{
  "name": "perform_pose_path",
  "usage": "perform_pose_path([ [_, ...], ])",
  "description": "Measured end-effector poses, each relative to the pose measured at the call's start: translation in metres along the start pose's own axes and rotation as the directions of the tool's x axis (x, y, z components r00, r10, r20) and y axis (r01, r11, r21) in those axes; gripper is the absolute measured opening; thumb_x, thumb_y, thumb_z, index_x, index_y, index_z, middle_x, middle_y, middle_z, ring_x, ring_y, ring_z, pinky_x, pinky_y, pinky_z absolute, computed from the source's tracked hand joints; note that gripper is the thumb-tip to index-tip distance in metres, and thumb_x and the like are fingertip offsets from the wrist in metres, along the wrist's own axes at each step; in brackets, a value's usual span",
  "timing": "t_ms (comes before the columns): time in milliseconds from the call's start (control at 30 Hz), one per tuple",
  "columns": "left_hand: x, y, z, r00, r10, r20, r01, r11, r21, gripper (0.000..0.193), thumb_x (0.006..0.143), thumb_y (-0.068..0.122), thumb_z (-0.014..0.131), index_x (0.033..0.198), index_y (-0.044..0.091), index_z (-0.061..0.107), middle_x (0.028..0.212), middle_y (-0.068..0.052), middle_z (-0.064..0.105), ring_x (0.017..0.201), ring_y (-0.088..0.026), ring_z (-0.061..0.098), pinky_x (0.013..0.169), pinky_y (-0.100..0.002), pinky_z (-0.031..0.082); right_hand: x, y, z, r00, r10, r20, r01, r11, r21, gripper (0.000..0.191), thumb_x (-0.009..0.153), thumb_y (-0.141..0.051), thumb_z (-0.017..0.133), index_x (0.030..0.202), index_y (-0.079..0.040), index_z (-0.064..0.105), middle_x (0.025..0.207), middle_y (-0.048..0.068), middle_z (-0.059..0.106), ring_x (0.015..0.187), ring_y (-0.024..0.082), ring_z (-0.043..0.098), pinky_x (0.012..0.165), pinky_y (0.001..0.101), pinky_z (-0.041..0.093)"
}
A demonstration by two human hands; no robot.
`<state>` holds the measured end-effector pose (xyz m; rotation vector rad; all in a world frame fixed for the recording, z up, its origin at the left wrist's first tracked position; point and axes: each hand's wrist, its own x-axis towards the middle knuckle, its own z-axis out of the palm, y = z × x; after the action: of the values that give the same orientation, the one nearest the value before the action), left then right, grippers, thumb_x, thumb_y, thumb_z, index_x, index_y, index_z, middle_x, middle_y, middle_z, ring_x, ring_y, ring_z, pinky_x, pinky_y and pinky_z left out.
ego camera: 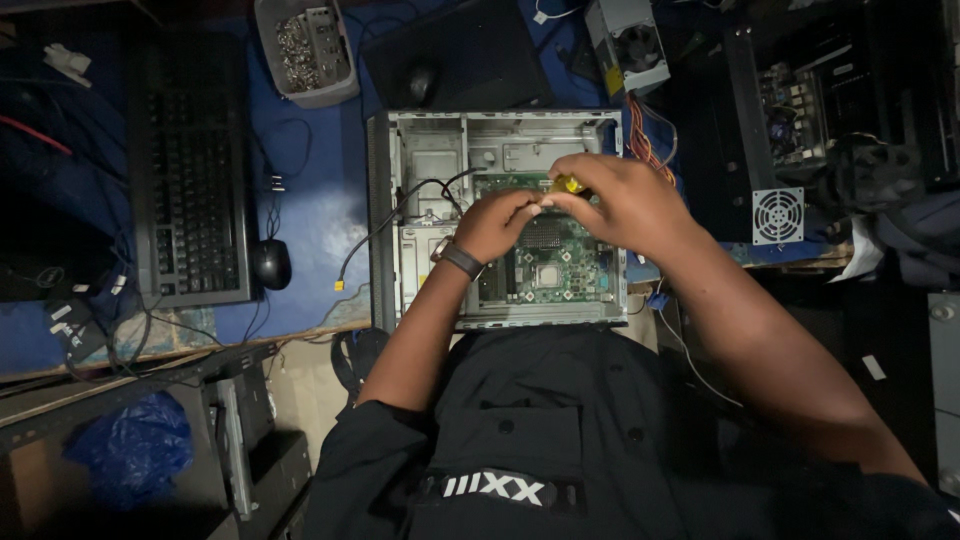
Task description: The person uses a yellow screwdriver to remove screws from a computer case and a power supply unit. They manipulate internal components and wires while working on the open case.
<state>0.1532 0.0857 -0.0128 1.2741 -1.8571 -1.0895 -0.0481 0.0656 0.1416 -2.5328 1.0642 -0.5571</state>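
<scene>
Here we look down past our dark shirt (560,440) to an open desktop computer case (385,200) on a blue mat. Our left hand (495,225) and right hand (620,200) meet above its green motherboard (550,270). Right fingers (570,200) pinch a yellow-handled screwdriver (570,184); left fingertips (525,207) close just beside it. Farther left lie a mouse (271,264), keyboard (190,190) and screw tray (305,50).

Yellow screwdriver handle (570,184) flashes inside the right hand (625,205). Under both hands, a green motherboard (545,262) in a silver-grey case (392,215). Left of the left hand (497,225): blue desk cover (315,205), black keyboard (190,175), black mouse (271,264).
</scene>
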Motion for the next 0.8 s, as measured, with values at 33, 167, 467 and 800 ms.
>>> perform_pose_path([
  [33,0.0006,0.0006,-0.0004,0.999,-0.03,0.015,0.03,1.0,-0.001,0.02,0.1,0.022,0.063,0.115,0.012,0.07,0.1,-0.01,0.073,0.088,-0.028,0.071,0.076,-0.04,0.054,-0.0002,0.0005,0.0003,1.0,0.003,0.002,-0.003,1.0,0.004,0.037,0.092,-0.029,0.08,0.119,-0.008,0.067,0.096,0.012,0.075,0.077,0.025,0.075,0.062,0.0351,0.058],
  [167,0.0003,0.002,-0.0021,0.999,-0.03,0.016,0.03,1.0,-0.006,0.02,0.1,0.022,0.061,0.115,0.012,0.07,0.1,-0.008,0.073,0.088,-0.026,0.071,0.077,-0.04,0.054,0.0003,0.0024,0.0015,1.0,-0.008,-0.001,0.008,1.0,-0.004,0.037,0.092,-0.03,0.081,0.119,-0.008,0.068,0.096,0.012,0.076,0.076,0.024,0.075,0.062,0.0344,0.058],
  [467,-0.001,0.0019,-0.0029,1.0,-0.027,0.005,0.027,1.0,-0.014,0.02,0.1,0.022,0.062,0.115,0.011,0.071,0.101,-0.009,0.073,0.088,-0.026,0.07,0.077,-0.039,0.053,0.0004,0.002,0.0027,0.999,-0.03,-0.022,0.03,0.999,-0.016,0.039,0.091,-0.032,0.081,0.118,-0.007,0.069,0.099,0.012,0.076,0.075,0.024,0.075,0.061,0.0334,0.058],
  [800,0.0002,0.0042,-0.0027,1.0,-0.018,-0.008,0.018,0.999,-0.026,0.022,0.1,0.024,0.063,0.116,0.012,0.071,0.103,-0.008,0.074,0.087,-0.026,0.072,0.076,-0.039,0.055,0.0012,-0.0003,0.0005,1.0,0.011,-0.013,-0.012,1.0,-0.021,0.036,0.093,-0.033,0.08,0.118,-0.008,0.069,0.096,0.01,0.076,0.077,0.025,0.075,0.061,0.0347,0.058],
])
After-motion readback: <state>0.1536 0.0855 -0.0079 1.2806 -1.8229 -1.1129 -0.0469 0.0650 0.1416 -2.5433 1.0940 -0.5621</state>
